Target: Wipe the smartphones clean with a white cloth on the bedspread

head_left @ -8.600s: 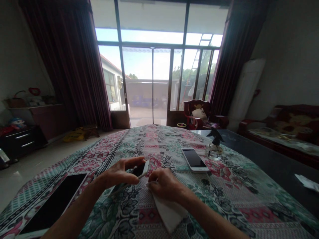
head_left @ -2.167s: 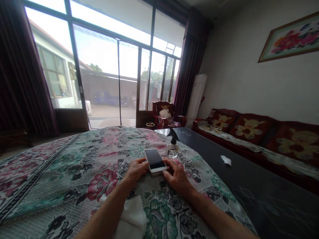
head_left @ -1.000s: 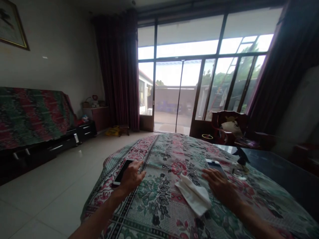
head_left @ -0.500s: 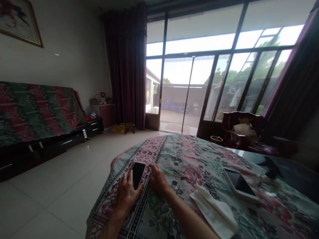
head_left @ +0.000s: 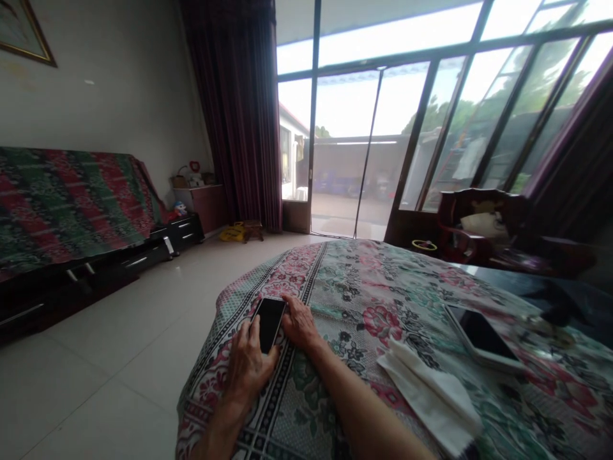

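On tablecloth (head_left: pixel 355 276), right of dark phone (head_left: pixel 269 321): white cloth (head_left: pixel 432 397), then second phone (head_left: pixel 483 335).

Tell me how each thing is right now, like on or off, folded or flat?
Small phone, screen dark, lying flat on the table cover.
Big phone, screen dark, face up, untouched.
White cloth, folded, lying loose.
Curtain, pulled aside.
Left hand, fingers on the small phone's left edge.
Right hand, fingers on its right edge.

No readable text, labels, brands or numbers anywhere; phone screens dark, wall picture too blurred.
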The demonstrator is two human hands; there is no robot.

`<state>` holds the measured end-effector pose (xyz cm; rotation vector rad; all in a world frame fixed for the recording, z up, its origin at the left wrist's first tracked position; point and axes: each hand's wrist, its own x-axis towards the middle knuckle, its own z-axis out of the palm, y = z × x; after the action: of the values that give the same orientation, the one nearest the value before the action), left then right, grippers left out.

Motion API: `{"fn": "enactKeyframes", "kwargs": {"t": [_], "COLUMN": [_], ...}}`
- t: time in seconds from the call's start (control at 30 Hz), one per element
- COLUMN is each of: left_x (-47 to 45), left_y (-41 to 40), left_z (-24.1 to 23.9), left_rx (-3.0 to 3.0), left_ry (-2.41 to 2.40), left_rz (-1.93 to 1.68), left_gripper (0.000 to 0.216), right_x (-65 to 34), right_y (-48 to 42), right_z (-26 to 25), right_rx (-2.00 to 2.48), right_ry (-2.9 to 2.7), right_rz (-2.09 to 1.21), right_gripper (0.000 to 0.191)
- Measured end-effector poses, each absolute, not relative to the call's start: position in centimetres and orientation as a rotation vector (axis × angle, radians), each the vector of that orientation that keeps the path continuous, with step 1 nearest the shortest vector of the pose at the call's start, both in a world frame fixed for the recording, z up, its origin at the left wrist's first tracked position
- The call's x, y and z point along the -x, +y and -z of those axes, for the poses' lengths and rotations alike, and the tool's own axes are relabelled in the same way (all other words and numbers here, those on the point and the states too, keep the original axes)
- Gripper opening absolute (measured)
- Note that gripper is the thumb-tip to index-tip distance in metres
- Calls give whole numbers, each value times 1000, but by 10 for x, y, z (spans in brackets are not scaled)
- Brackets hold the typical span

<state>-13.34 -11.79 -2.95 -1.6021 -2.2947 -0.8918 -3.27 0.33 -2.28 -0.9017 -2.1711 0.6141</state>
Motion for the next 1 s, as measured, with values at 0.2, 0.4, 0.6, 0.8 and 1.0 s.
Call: {"fn": "enactKeyframes", "kwargs": {"t": [0.2,0.4,0.6,0.8,1.0], "left_x": [135,138,130,91,45], "left_y": [-117,-118,-133,-137,-124], "left_z": [32,35,38,30,11], "left_rx": [1596,1576,1670,1843,2018], "left_ry": [-2219,-2182,-2098,-2129,-2168], "left_rz": [922,912,802,851,965], "left_gripper": [59,60,60,61,61], "right_x": [31,32,10,-34,-95], "right_y": [2,1,-10,-20,-33], "right_z": [22,23,22,14,-8], "right_rx": [913,951,1005,1203,1303], "right_ry": [-2123,-2008,-1913,-1859,-1951], "right_rz": [-666,-735,-781,-709,-548], "right_gripper": [49,49,53,51,48]}}
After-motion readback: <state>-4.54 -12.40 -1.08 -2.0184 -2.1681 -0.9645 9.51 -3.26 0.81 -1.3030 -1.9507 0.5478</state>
